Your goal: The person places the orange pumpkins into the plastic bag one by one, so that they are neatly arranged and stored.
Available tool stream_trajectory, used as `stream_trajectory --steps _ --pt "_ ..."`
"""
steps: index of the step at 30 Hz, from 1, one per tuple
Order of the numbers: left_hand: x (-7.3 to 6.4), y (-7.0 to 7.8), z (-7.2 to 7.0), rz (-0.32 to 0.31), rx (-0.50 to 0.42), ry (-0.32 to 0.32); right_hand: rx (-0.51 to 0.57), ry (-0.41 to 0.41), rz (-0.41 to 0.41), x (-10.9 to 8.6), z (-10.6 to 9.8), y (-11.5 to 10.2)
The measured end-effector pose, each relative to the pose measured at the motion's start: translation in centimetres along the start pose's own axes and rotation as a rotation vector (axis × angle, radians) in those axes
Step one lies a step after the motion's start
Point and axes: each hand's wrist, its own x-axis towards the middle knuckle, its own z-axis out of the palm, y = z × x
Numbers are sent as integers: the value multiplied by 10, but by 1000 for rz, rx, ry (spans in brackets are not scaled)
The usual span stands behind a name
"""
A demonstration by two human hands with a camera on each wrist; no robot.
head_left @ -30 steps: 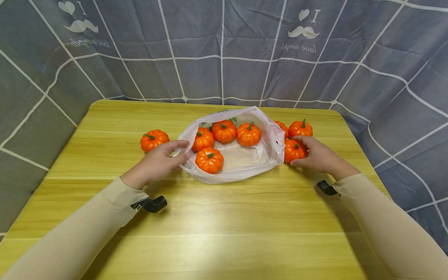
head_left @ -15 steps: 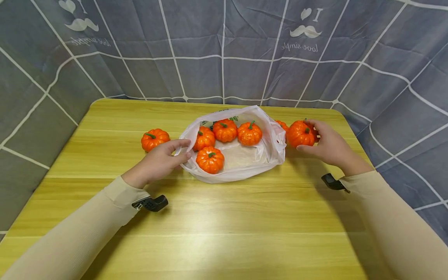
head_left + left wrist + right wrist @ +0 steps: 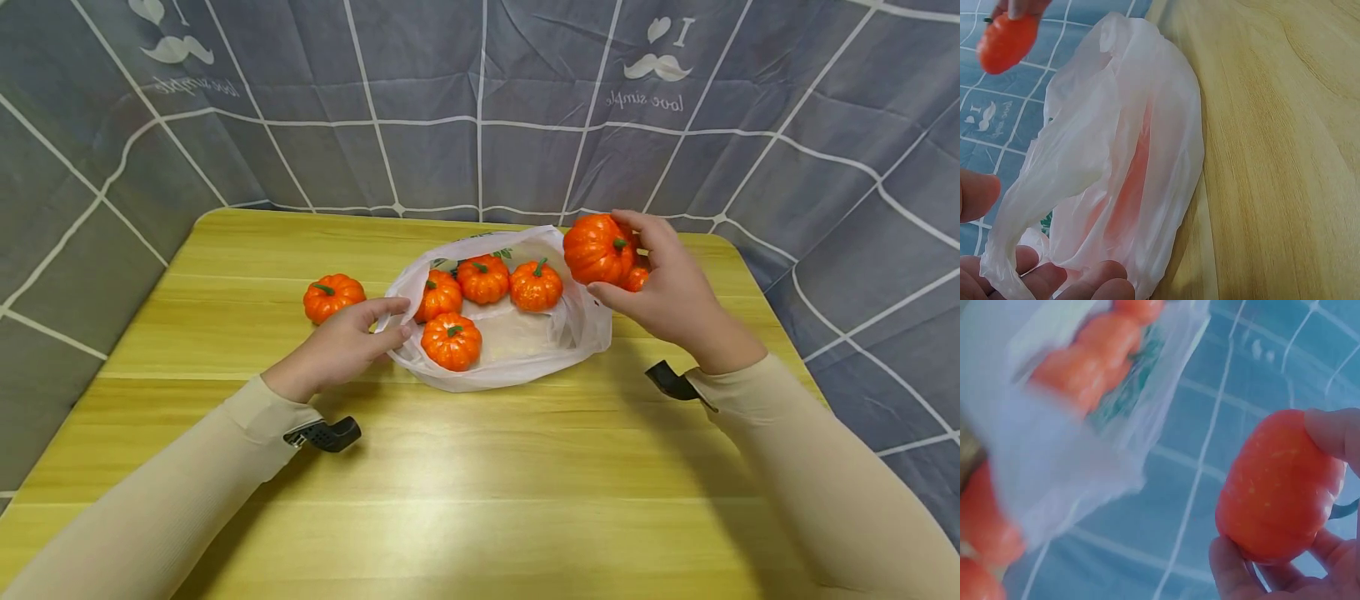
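My right hand (image 3: 667, 292) holds a small orange pumpkin (image 3: 597, 249) with a green stem, raised beside the right rim of a white plastic bag (image 3: 495, 382). In the right wrist view the thumb and fingers grip the pumpkin (image 3: 1282, 487) from its sides. My left hand (image 3: 341, 346) holds the left edge of the bag; in the left wrist view the bag's loop (image 3: 1007, 250) passes across its fingers, the thumb standing apart. The bag's mouth gapes upward, with several pumpkins (image 3: 451, 342) inside, mostly toward the left and back.
One pumpkin (image 3: 333, 298) sits on the wooden table (image 3: 465, 483) left of the bag. Another pumpkin (image 3: 637, 277) shows partly behind my right hand. A grey-blue cloth with white lines (image 3: 420, 75) hangs around the back and sides.
My right hand has taken hold of a pumpkin from the group right of the bag, lifted it, and carried it left to the bag's right rim. The left hand has stayed in place.
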Motion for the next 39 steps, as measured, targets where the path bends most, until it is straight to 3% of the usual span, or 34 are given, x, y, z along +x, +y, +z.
stream_trajectory --steps 4,6,10,19,39 --pt "0 1 1 2 -1 0 40 -75 -101 3 17 -12" --pt "-1 1 1 4 0 0 39 -129 -106 4 26 -15" --pt "-1 0 2 7 11 2 26 -229 -71 9 45 -13" --pt "-1 -1 3 2 10 -3 -13 -365 19 13 73 6" --pt "2 -3 5 9 2 -3 -124 -445 16 11 90 14"
